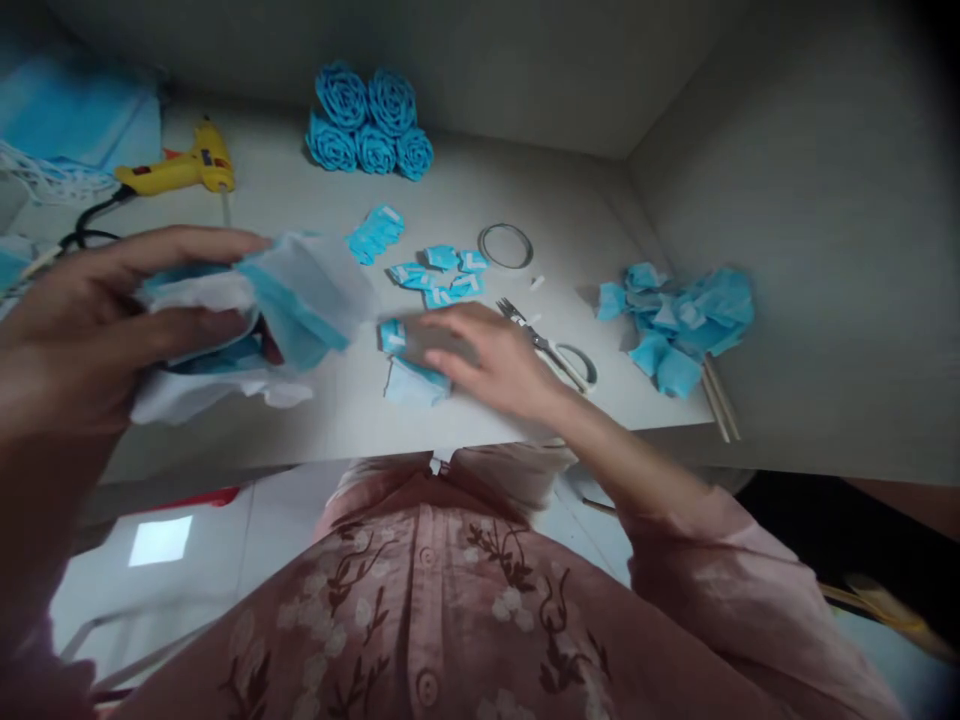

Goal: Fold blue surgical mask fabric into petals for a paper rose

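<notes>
Head view: the left hand (90, 335) is clamped on a loose bundle of blue-and-white fabric (304, 295), raised over the left near side of the bench (322, 425). The right hand (502, 355), thumb and fingers apart, is at a pale blue piece (416, 384) near the middle; contact cannot be confirmed. A small folded piece (392, 337) lies just beyond it. Assessment: the fabric should prove light, limp and easily creased; a gentle pinch at the gathered edge appears the soundest hold.
</notes>
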`<state>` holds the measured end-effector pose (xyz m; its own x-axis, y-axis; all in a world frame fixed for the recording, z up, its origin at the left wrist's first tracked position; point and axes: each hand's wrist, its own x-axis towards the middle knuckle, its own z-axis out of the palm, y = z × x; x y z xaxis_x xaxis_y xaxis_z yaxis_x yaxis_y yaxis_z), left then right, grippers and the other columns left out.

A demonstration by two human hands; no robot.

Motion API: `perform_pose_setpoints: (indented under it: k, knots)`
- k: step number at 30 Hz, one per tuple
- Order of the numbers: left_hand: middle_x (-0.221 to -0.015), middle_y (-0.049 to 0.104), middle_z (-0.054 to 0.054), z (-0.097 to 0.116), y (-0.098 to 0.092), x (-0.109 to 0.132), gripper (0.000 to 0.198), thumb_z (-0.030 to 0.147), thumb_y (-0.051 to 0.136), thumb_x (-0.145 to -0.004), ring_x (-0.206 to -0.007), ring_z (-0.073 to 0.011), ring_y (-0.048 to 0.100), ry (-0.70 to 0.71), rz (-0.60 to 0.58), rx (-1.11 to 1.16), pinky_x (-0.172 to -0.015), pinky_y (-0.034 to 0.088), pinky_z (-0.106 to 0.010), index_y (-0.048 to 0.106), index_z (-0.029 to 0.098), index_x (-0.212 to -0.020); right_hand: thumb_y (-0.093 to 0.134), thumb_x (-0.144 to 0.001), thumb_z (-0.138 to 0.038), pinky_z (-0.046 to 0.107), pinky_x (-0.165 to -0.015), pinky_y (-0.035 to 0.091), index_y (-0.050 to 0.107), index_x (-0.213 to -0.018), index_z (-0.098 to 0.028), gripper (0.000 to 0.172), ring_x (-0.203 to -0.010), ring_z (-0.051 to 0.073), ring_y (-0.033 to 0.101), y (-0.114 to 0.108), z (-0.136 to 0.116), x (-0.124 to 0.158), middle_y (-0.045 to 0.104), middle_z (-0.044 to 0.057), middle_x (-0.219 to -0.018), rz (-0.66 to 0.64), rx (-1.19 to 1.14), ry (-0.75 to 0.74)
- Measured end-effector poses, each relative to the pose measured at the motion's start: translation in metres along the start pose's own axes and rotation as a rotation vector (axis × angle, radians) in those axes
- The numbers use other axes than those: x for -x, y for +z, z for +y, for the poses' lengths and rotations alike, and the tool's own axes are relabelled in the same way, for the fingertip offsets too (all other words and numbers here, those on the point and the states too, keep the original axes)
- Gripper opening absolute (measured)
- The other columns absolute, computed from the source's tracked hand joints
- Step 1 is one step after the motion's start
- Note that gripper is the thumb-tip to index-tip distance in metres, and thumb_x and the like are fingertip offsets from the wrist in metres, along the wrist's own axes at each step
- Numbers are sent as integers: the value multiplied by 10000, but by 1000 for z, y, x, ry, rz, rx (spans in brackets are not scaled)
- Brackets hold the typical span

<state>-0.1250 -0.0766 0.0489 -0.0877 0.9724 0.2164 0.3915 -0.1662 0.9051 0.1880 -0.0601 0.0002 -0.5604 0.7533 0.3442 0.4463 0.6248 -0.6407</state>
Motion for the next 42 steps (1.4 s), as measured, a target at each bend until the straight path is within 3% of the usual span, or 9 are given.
perform_pose_setpoints:
  k: [3, 6, 10, 14, 18, 24, 30, 36, 42]
  knots:
    - [-909, 795, 11, -9, -4, 12, 492, 426, 919, -716, -650, -135, 689, -69, -137, 10, -632, 597, -263, 842, 244, -1166, 602, -1065, -356, 535, -1205, 500, 689, -1377, -247, 342, -1457, 290, 587, 24, 6, 11, 706, 105, -1478, -174, 221, -219]
    - [-1034, 833, -10, -12, 9, 14, 330, 354, 830, -842, -846, -180, 751, 93, -401, -94, -825, 618, -266, 838, 250, -1155, 585, -1067, -305, 576, -1217, 470, 762, -1265, -227, 276, -1492, 328, 553, 38, 16, 6, 711, 123, -1470, -230, 371, -326]
    - [-1299, 789, -94, -15, 31, 7, 354, 312, 675, -967, -1173, -241, 725, 379, -716, -287, -1089, 534, -342, 776, 218, -1293, 529, -1081, -239, 592, -1192, 471, 777, -1250, -214, 301, -1469, 331, 566, 33, 40, -11, 717, 134, -1462, -166, 440, -244]
    - [-1434, 710, -124, -22, 34, -1, 481, 360, 698, -965, -1337, -273, 649, 469, -851, -351, -1193, 454, -383, 711, 225, -1426, 527, -1090, -288, 539, -1184, 478, 765, -1283, -226, 313, -1401, 304, 608, 14, 60, -23, 738, 118, -1425, -69, 432, -98]
    - [-1476, 704, -48, -26, 22, -14, 434, 391, 566, -1055, -1381, -241, 632, 535, -793, -165, -1185, 445, -342, 670, 341, -1474, 478, -1113, -390, 484, -1175, 488, 741, -1299, -230, 359, -1314, 264, 669, -7, 64, -29, 774, 101, -1343, 33, 287, -110]
    - [-1270, 768, -129, -35, 6, -38, 524, 489, 445, -1089, -1174, -243, 694, 367, -470, -444, -1075, 485, -345, 730, 132, -1346, 509, -1088, -309, 492, -1107, 528, 740, -1288, -203, 324, -1269, 290, 700, -42, 46, -8, 781, 123, -1313, 118, 356, -61]
    - [-1438, 689, -184, -64, 15, -48, 612, 476, 408, -1057, -1342, -324, 589, 315, -567, -795, -1191, 413, -463, 688, 63, -1412, 585, -1056, -293, 495, -1005, 594, 724, -1304, -228, 292, -1158, 298, 733, -72, 26, 69, 790, 119, -1207, 187, 574, 112]
    - [-1183, 755, -77, -86, 28, -64, 576, 435, 290, -1092, -1072, -233, 642, 407, -501, -840, -942, 473, -340, 750, 170, -1314, 647, -1010, -309, 543, -1021, 604, 669, -1399, -173, 412, -1187, 349, 715, -63, 30, 134, 739, 169, -1283, 139, 637, 349]
    - [-1226, 732, -45, -92, 23, -83, 515, 428, 325, -1094, -1079, -238, 652, 456, -547, -924, -927, 497, -349, 709, 218, -1365, 637, -981, -244, 543, -1016, 596, 684, -1378, -154, 410, -1175, 358, 722, -45, 31, 137, 758, 175, -1290, 180, 679, 439]
